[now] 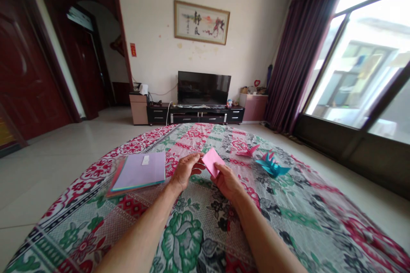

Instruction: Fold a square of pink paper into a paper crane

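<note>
From the head camera, a broad desk (304,239) with a curved far edge fills the foreground, covered by a red, green, grey and white flowered cloth (182,239). Beyond is a room with a pale tiled floor (96,138). A black television (204,89) stands on a low cabinet (156,117) against the far wall, under a framed picture (201,22). Dark red doors (28,64) are on the left; a purple curtain (288,51) and a bright window (361,72) are on the right.

On the desk's left lies a stack of coloured paper (137,175), lilac on top. On the right sit pink folded birds (248,152) and a blue folded bird (272,166), which partly hides the pink behind it. Both forearms cover some cloth.

At centre, the right hand (226,179) grips a small pink paper (212,162) between thumb and fingers. The left hand (185,170) is loosely curled beside its left corner; whether that grip pinches it, I cannot tell.
</note>
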`<state>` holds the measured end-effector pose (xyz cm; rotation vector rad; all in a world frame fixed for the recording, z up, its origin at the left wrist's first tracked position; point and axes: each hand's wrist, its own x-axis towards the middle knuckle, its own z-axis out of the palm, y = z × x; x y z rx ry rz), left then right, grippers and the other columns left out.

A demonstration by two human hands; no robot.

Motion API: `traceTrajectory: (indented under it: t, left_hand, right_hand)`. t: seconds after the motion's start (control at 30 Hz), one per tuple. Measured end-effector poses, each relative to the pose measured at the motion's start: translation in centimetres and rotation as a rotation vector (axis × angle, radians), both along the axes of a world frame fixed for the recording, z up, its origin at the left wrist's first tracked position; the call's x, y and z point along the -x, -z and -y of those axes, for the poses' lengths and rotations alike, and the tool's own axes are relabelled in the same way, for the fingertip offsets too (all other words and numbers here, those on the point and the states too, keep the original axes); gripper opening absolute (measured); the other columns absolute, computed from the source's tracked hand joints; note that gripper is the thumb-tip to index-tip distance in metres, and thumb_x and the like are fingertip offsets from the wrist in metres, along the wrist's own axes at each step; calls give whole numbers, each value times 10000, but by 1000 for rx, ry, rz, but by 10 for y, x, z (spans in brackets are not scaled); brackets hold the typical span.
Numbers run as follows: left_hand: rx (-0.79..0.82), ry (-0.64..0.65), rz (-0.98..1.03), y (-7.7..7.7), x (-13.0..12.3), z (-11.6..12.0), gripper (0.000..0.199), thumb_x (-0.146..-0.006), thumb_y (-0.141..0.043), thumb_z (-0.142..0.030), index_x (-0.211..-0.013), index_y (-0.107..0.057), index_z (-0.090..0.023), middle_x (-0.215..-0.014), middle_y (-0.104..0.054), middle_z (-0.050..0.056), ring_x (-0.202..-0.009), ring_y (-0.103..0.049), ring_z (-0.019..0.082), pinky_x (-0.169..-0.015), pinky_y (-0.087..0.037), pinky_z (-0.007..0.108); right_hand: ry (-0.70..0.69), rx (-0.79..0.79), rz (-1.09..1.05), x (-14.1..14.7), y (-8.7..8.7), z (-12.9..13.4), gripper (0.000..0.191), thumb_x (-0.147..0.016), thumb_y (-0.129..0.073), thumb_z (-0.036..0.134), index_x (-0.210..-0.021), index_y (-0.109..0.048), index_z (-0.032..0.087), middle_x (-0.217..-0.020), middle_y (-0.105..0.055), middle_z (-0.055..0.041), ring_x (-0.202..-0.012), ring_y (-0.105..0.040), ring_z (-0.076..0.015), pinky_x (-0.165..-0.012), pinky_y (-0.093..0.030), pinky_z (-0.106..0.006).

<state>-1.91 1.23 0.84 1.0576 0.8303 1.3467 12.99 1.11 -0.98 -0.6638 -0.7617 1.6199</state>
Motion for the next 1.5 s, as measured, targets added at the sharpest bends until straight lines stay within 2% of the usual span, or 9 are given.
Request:
traceTrajectory:
  t: [0.2,0.37,0.53,0.63,0.87,1.03,1.13,1.23,1.5]
  left_hand:
    - [54,127,13,1,0,1,383,-669,-658,-462,-865,-643,-134,-695,-647,44,-554,-590,112,-487,-432,198]
    - [82,281,64,3,-4,4,471,-649,-631,-571,-812,-622,-129,-686,-629,53,-616,-595,141,-523,-454,230]
    - [63,172,-1,9,-7,2,321,-576,-740,-406,-714,-627,-139,-581,-579,-16,-538,-546,106,-519,-439,220]
    - [48,146,-60,10,-7,0,279,-602,-714,-382,-719,-648,-137,-566,-591,-7,-529,-542,112,-512,-421,218]
    - [-49,-60,-181,7,-13,3,247,-624,-686,-374,-643,-653,-131,-479,-530,-28,-444,-450,82,-471,-361,208]
    - [-223,65,-247,-1,-13,9,288,-676,-655,-409,-767,-680,-137,-572,-573,-6,-531,-504,98,-515,-381,202]
    - [-139,123,-175,-4,-11,10,422,-740,-549,-520,-793,-671,-120,-623,-612,40,-563,-554,123,-539,-420,219]
    - [-61,100,-114,-5,-9,8,492,-731,-520,-581,-793,-663,-115,-620,-621,54,-543,-557,124,-515,-427,219]
    - [-34,126,-44,-2,-8,6,376,-667,-648,-485,-774,-636,-125,-616,-588,12,-525,-523,91,-479,-431,195]
  right_hand:
    - [-55,-43,0,0,3,0,163,-695,-685,223,-831,-611,171,-745,-677,-9,-548,-594,-98,-482,-480,-192]
    - [129,-143,21,6,5,-2,213,-655,-711,281,-813,-613,176,-787,-680,-19,-634,-613,-129,-583,-505,-238]
    - [138,-171,63,10,2,1,263,-627,-720,307,-836,-613,188,-818,-683,-16,-664,-618,-143,-640,-507,-279]
    - [125,-151,73,11,0,3,257,-615,-726,287,-830,-618,194,-807,-683,-4,-653,-612,-132,-636,-502,-273]
    - [102,-74,89,12,2,1,242,-628,-722,307,-809,-610,192,-741,-654,8,-593,-585,-105,-538,-477,-218]
    - [69,-81,-47,9,1,-1,210,-660,-702,295,-836,-615,220,-777,-660,21,-624,-594,-106,-563,-503,-223]
    - [-8,-75,-56,6,0,0,212,-691,-683,255,-889,-620,210,-804,-673,1,-646,-611,-116,-560,-511,-217]
    - [-87,-69,-48,3,-1,1,226,-718,-664,221,-937,-611,201,-797,-679,-4,-626,-612,-107,-510,-494,-186]
    - [-147,-84,-75,2,-3,4,244,-728,-661,188,-964,-605,202,-767,-674,2,-614,-610,-99,-488,-489,-172]
